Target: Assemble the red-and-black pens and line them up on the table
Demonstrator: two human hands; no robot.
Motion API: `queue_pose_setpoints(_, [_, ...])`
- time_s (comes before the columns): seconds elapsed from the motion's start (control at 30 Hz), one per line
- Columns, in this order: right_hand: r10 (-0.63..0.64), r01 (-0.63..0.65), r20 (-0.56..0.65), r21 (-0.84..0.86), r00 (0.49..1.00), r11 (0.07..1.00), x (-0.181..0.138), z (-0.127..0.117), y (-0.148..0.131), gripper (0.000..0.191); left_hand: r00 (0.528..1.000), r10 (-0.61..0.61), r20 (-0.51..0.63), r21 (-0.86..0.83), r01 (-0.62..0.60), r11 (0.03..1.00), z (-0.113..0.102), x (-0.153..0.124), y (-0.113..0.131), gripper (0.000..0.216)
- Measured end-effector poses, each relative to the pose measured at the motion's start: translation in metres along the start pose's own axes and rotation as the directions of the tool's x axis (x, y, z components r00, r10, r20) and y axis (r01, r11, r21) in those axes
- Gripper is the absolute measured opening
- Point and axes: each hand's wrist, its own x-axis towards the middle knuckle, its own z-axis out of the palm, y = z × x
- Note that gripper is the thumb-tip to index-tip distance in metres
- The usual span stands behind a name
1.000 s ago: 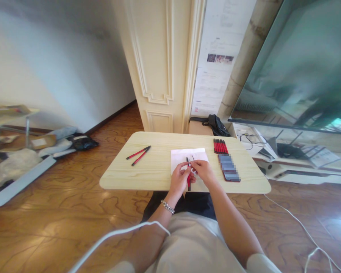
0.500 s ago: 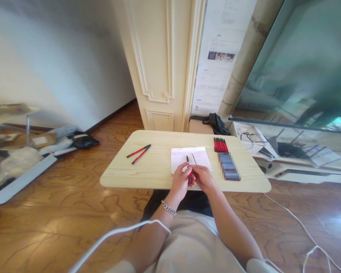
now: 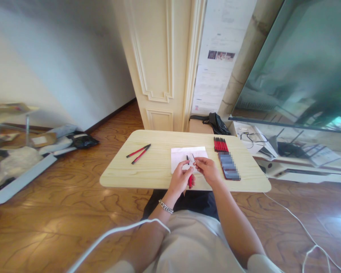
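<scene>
My left hand (image 3: 180, 177) is closed around a red and black pen (image 3: 190, 178) held upright over the near edge of the light wooden table (image 3: 159, 167). My right hand (image 3: 208, 169) pinches a thin piece at the pen's top end; I cannot make out what it is. Both hands hover over a white sheet of paper (image 3: 179, 153). A silver bracelet (image 3: 166, 207) circles my left wrist.
Two more red and black pens (image 3: 138, 151) lie on the table's left. A row of several such pens (image 3: 221, 145) sits at the back right, above a blurred dark packet (image 3: 229, 166). A white cable (image 3: 116, 235) crosses my lap. Clutter lies on the floor at left.
My hands drew back toward the table's near edge, then moved forward again. My right hand has shifted a little right and up along the pen's top.
</scene>
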Motion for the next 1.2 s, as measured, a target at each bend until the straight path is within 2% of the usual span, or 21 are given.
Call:
queue_pose_setpoints(0.1, [-0.144, 0.097, -0.114, -0.346, 0.983, 0.933, 0.026, -0.015, -0.005, 0.025, 0.998, 0.057, -0.032, 0.058, -0.055, 0.997, -0.007, 0.008, -0.006, 0.056])
queue_pose_setpoints(0.17, [-0.184, 0.091, -0.097, -0.595, 0.978, 0.798, 0.04, -0.022, -0.008, 0.023, 0.993, 0.094, -0.066, 0.107, -0.087, 0.99, -0.011, 0.013, -0.012, 0.05])
queue_pose_setpoints(0.23, [-0.193, 0.073, -0.061, -0.783, 0.979, 0.617, 0.05, -0.025, -0.009, 0.022, 0.987, 0.124, -0.101, 0.146, -0.109, 0.983, -0.013, 0.017, -0.017, 0.046])
queue_pose_setpoints(0.3, [-0.196, 0.067, -0.024, -0.893, 0.98, 0.445, 0.055, -0.023, -0.006, 0.022, 0.981, 0.15, -0.124, 0.176, -0.128, 0.976, -0.014, 0.018, -0.021, 0.045])
queue_pose_setpoints(0.37, [-0.192, 0.069, 0.007, -0.946, 0.981, 0.317, 0.057, -0.019, -0.001, 0.023, 0.977, 0.169, -0.129, 0.196, -0.142, 0.97, -0.014, 0.018, -0.022, 0.044])
queue_pose_setpoints(0.43, [-0.181, 0.067, 0.023, -0.968, 0.983, 0.242, 0.058, -0.015, 0.004, 0.024, 0.976, 0.177, -0.125, 0.199, -0.15, 0.968, -0.014, 0.016, -0.022, 0.043])
queue_pose_setpoints(0.5, [-0.177, 0.064, 0.026, -0.975, 0.984, 0.212, 0.059, -0.013, 0.007, 0.024, 0.976, 0.178, -0.123, 0.189, -0.153, 0.97, -0.014, 0.016, -0.021, 0.042])
queue_pose_setpoints(0.6, [-0.181, 0.069, 0.028, -0.972, 0.983, 0.226, 0.06, -0.012, 0.006, 0.023, 0.977, 0.176, -0.123, 0.177, -0.153, 0.972, -0.014, 0.016, -0.021, 0.042])
queue_pose_setpoints(0.67, [-0.205, 0.069, 0.012, -0.958, 0.979, 0.277, 0.059, -0.013, 0.002, 0.022, 0.978, 0.17, -0.123, 0.171, -0.148, 0.974, -0.014, 0.017, -0.021, 0.042])
queue_pose_setpoints(0.77, [-0.296, 0.07, -0.067, -0.901, 0.953, 0.429, 0.049, -0.012, -0.006, 0.024, 0.978, 0.162, -0.132, 0.151, -0.142, 0.978, -0.014, 0.018, -0.02, 0.043])
queue_pose_setpoints(0.83, [-0.352, 0.118, -0.102, -0.825, 0.93, 0.553, 0.035, -0.008, -0.01, 0.025, 0.973, 0.177, -0.148, 0.144, -0.156, 0.977, -0.014, 0.017, -0.019, 0.042])
queue_pose_setpoints(0.9, [-0.377, 0.203, -0.082, -0.726, 0.923, 0.657, 0.015, -0.002, -0.011, 0.026, 0.961, 0.212, -0.177, 0.154, -0.186, 0.97, -0.013, 0.016, -0.017, 0.04])
queue_pose_setpoints(0.97, [-0.35, 0.256, -0.028, -0.63, 0.936, 0.733, -0.007, 0.007, -0.009, 0.026, 0.944, 0.255, -0.21, 0.177, -0.22, 0.959, -0.011, 0.014, -0.014, 0.039])
queue_pose_setpoints(1.07, [-0.284, 0.267, 0.06, -0.563, 0.957, 0.782, -0.036, 0.019, -0.002, 0.026, 0.929, 0.285, -0.238, 0.186, -0.245, 0.952, -0.008, 0.013, -0.009, 0.037])
queue_pose_setpoints(1.2, [-0.292, 0.281, 0.072, -0.556, 0.954, 0.782, -0.05, 0.027, 0.004, 0.023, 0.927, 0.269, -0.26, 0.161, -0.233, 0.959, -0.002, 0.013, -0.007, 0.036])
